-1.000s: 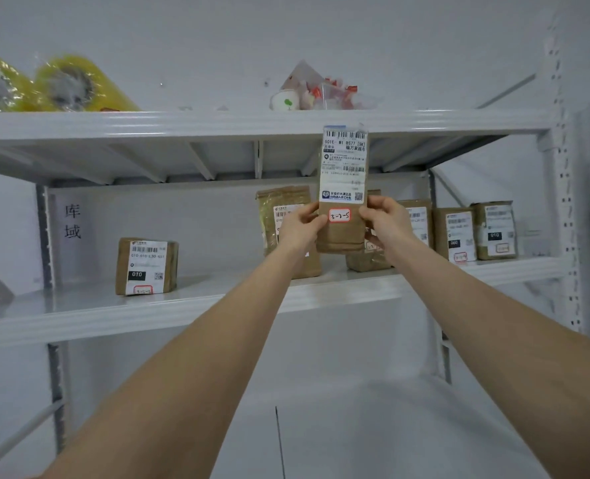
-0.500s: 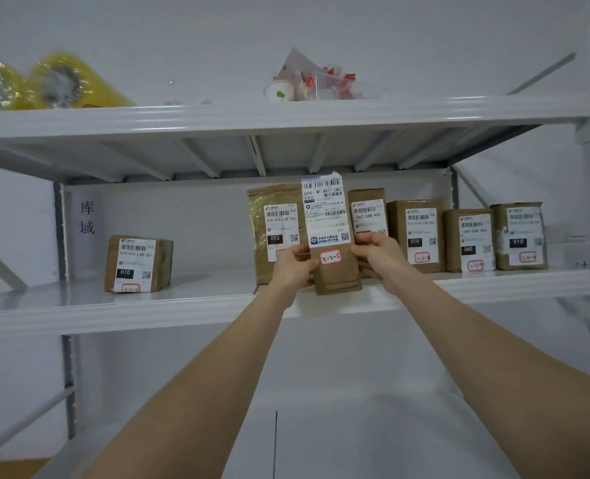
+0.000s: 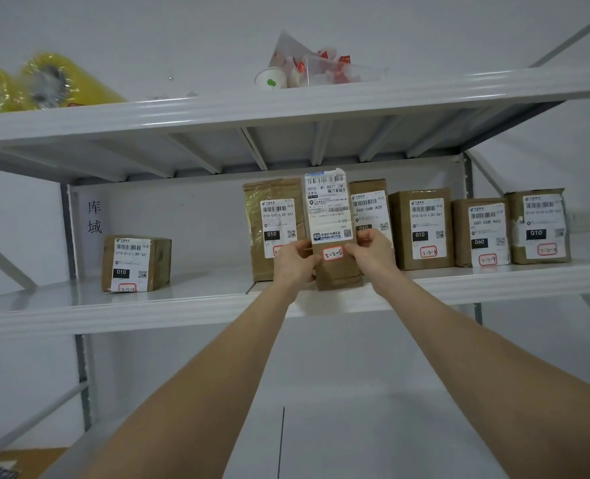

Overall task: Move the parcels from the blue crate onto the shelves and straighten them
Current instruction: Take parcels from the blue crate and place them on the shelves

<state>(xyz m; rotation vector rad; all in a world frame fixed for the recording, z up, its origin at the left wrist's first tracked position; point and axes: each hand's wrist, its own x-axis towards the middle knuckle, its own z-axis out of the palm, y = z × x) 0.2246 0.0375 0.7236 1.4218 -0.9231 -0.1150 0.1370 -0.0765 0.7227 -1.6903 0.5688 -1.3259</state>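
We find the narrow parcel (image 3: 331, 216) held upright at the front of the middle shelf (image 3: 183, 302), with its label facing us. Its long axis is vertical and leans slightly, the top towards the left. The left hand (image 3: 295, 262) grips its lower left edge and the right hand (image 3: 373, 257) its lower right edge, fingers curled round it from either side. Both hands are clamped on the parcel at about the same height, so neither is nearer.

The parcel's base sits at the shelf's front lip. We cannot tell whether it bears on the shelf or hangs just clear of it.

The relation that governs the next move is the gap straight behind the parcel. The tall parcel (image 3: 273, 219) stands just to the left and the 060 parcel (image 3: 371, 205) just to the right, both further back on the shelf. The held parcel overlaps the near edges of both in this view, so we judge the gap to be tight.

In our judgement the parcel must go directly away from the hands, kept vertical and square to the row. Any lean risks catching a neighbour.

The blue crate is not in view.
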